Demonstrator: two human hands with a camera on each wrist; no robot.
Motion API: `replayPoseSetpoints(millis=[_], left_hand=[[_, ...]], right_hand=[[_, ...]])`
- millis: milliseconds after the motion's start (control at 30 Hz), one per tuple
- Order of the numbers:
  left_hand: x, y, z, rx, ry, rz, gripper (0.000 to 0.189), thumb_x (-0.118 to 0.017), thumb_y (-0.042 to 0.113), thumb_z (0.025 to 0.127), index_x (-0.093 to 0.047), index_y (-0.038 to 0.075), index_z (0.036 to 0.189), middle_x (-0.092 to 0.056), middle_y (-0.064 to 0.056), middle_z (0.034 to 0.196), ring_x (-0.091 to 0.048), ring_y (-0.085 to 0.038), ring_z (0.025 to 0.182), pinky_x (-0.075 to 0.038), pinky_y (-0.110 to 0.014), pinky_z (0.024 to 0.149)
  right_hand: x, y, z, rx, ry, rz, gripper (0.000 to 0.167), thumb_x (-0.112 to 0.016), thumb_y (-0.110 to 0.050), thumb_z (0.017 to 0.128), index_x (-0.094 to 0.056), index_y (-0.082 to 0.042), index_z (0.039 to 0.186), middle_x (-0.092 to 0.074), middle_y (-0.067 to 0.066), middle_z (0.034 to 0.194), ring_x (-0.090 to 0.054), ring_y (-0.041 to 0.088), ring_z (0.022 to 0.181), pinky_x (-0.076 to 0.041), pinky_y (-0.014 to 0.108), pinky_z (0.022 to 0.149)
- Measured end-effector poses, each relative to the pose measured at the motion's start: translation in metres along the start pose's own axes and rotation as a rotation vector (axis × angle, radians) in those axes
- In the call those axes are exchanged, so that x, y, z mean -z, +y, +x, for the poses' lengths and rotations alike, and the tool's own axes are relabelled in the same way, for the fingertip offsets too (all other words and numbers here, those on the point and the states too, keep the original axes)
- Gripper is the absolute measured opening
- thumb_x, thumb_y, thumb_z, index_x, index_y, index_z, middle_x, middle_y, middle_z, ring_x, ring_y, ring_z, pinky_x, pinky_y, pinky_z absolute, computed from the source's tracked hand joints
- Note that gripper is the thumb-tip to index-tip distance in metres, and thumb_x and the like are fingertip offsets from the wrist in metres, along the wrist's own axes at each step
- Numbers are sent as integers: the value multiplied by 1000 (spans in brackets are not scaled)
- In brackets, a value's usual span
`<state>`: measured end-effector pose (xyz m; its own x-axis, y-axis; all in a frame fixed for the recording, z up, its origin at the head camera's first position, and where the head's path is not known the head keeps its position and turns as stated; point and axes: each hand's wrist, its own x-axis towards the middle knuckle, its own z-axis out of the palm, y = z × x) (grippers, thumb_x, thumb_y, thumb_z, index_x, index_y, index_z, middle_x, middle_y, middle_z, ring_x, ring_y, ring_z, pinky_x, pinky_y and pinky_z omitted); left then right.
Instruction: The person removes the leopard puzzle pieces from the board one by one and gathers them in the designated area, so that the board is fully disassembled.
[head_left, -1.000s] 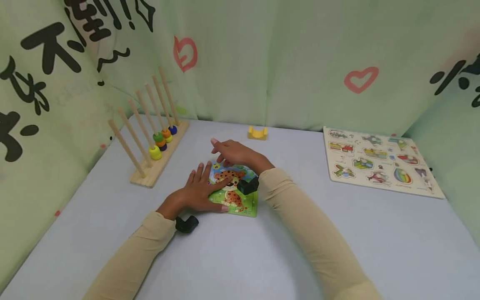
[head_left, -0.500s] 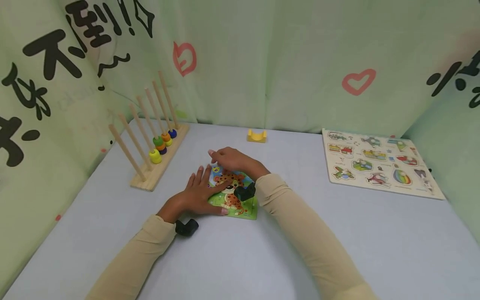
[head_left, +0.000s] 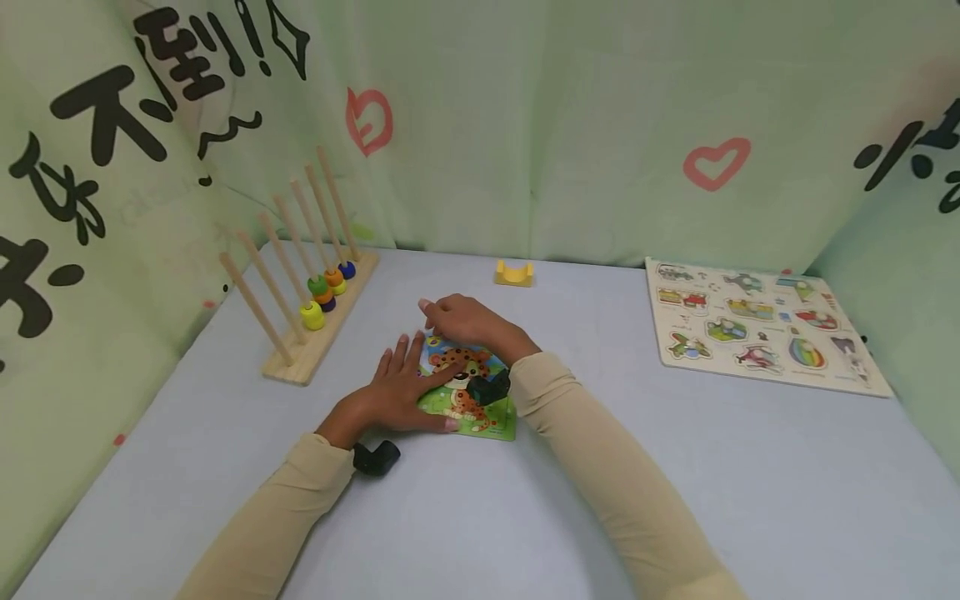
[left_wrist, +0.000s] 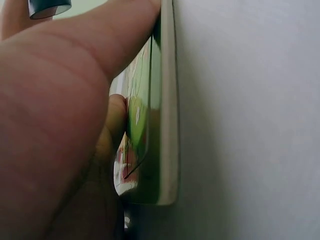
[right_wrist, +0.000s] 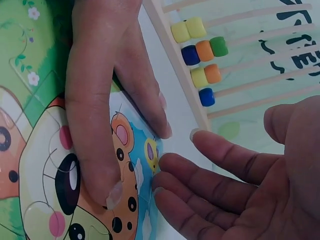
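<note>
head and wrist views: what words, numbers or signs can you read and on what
"不到!" with "~" below: left curtain
Other black characters, left and right curtain: not clearly readable, some cut off
Red heart outlines, no wording I can read: back curtain
Leopard puzzle, vehicle puzzle board: any print too small or blurred

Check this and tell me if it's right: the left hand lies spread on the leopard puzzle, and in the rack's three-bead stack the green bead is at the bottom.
Not quite: the green bead is at the top; a dark blue bead is at the bottom, as the head and right wrist views show. The left hand does lie spread on the leopard puzzle.
</note>
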<state>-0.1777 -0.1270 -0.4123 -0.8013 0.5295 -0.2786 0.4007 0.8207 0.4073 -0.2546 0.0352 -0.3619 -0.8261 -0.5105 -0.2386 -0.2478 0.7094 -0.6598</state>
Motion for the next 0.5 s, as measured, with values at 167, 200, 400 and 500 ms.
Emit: replayPoseSetpoints(millis=[167,200,400,500], left_hand=[[0,0,0,-2,4,0,88,-61,67,83,-23,34,155,20,-24,156,23,-43,140,8,-60,110],[0,0,0,-1,2,0,88,-61,67,83,-23,34,155,20,-24,156,23,-43,140,8,-60,110],[0,0,0,-9,0,-8,88,-61,67,83,-22,34,155,21,-23,156,24,-43,140,8,-60,109],[0,0,0,-6,4,-6,88,-61,67,83,-22,34,155,22,-23,156,24,-43,140,9,-60,110]], right_hand=[[0,-2,1,-6,13,-47,58,-28,-45,106,-67,-2,113,-66,7,106,-61,22,102,-42,39,96],[0,-2,2,-6,12,-63,58,-28,-44,106,-67,-2,115,-66,8,106,-61,23,103,-43,39,96],[2,-6,2,-43,10,-159,55,-32,-42,106,-61,0,127,-61,12,123,-56,26,117,-41,41,99],[2,-8,2,-45,6,-154,54,-33,-41,106,-60,1,128,-61,13,125,-55,27,118,-41,41,99]])
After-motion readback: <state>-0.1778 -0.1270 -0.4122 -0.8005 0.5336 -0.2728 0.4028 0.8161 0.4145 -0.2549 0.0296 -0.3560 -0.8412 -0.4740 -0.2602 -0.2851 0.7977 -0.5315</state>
